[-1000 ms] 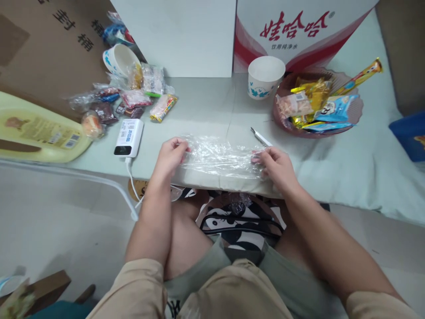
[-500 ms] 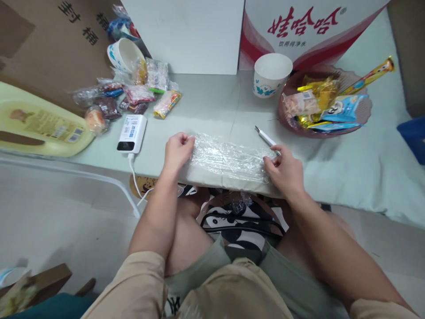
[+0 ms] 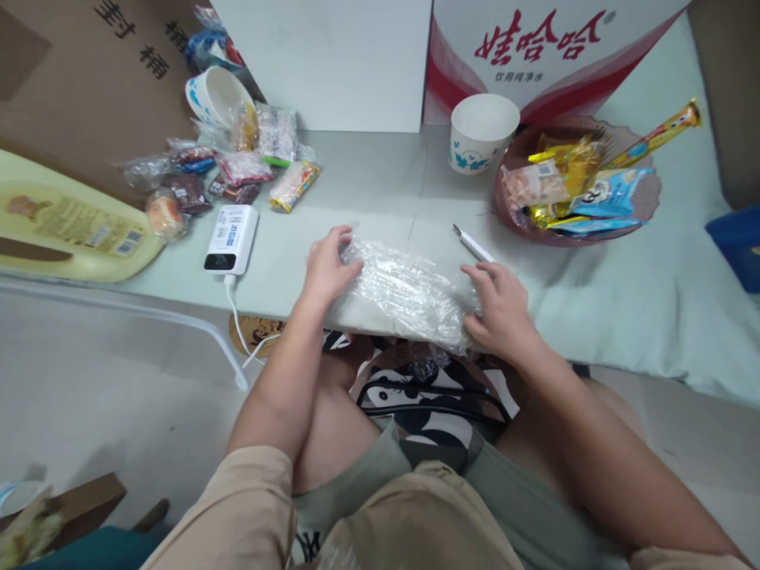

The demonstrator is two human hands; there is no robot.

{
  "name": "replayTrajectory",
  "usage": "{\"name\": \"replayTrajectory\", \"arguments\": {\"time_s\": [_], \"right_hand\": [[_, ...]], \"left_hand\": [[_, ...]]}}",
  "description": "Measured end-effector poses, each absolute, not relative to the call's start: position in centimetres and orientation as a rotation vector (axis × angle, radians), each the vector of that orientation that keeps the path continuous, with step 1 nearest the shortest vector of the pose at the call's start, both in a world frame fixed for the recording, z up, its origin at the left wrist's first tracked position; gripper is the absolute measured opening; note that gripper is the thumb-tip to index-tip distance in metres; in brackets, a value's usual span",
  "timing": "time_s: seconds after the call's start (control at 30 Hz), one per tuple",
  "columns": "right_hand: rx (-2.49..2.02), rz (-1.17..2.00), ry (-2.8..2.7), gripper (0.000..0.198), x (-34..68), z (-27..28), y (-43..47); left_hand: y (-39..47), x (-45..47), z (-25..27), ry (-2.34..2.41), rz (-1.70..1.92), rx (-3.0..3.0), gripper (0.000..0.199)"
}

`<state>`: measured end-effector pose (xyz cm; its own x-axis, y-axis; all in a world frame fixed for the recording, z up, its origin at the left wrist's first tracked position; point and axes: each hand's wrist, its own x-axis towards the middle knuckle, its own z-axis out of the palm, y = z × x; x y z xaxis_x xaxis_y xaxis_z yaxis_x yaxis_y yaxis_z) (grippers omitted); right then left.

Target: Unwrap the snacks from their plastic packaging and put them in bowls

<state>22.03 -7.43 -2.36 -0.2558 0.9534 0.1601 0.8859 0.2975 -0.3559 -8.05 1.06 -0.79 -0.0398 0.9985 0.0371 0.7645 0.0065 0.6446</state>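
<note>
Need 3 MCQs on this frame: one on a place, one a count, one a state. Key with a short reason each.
1. Where does the white power bank lie?
A. Left of the left hand, on the table
B. In the snack dish
C. On the person's lap

2. How many paper cups show on the table?
A. One
B. Two
C. Four

3. What state is the clear plastic film in?
A. Rolled tight on a tube
B. Crumpled and bunched between both hands
C. Hanging from the carton

Key:
1 A: the power bank sits near the table edge, left of the left hand, its cable dropping off the edge.
2 B: an upright paper cup stands by the snack dish, and a tipped paper cup lies among the snacks at the left.
3 B: the film lies wrinkled at the table edge, with the left hand and the right hand pressing its two ends.
</note>
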Motion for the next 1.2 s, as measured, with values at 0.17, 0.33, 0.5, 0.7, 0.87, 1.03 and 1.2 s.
{"name": "replayTrajectory", "arguments": {"time_s": [0.17,0.33,0.5,0.7,0.87,1.03,1.2], "right_hand": [[-1.515,0.394,-2.397,0.076,22.6,-0.7,-9.1],[-1.454,0.496,-2.157,0.058,21.7,0.3,-6.5],[-1.467,0.645,-2.153,0.062,19.8,-0.8,-3.0],[-1.420,1.021,-2.136,0.011,19.4,0.7,-2.7],[-1.392,1.358,-1.604,0.016,19.6,0.1,-2.7],[-1.383,1.466,-1.499,0.017,19.6,-0.8,-2.8],[-1.401,1.400,-1.524,0.016,19.8,-0.9,-3.4]], "left_hand": [[1.0,-7.2,-0.2,1.763,0.642,1.798,0.051],[1.3,-6.1,0.1,1.542,0.675,1.812,0.044],[1.3,-4.5,0.3,1.199,0.658,1.747,0.038],[1.0,-4.7,1.4,0.934,0.722,1.548,0.057],[1.5,-6.3,1.6,1.021,0.655,1.312,0.060],[1.8,-6.2,1.6,1.196,0.681,1.320,0.030],[2.0,-6.2,2.0,1.161,0.808,1.300,0.031]]}}
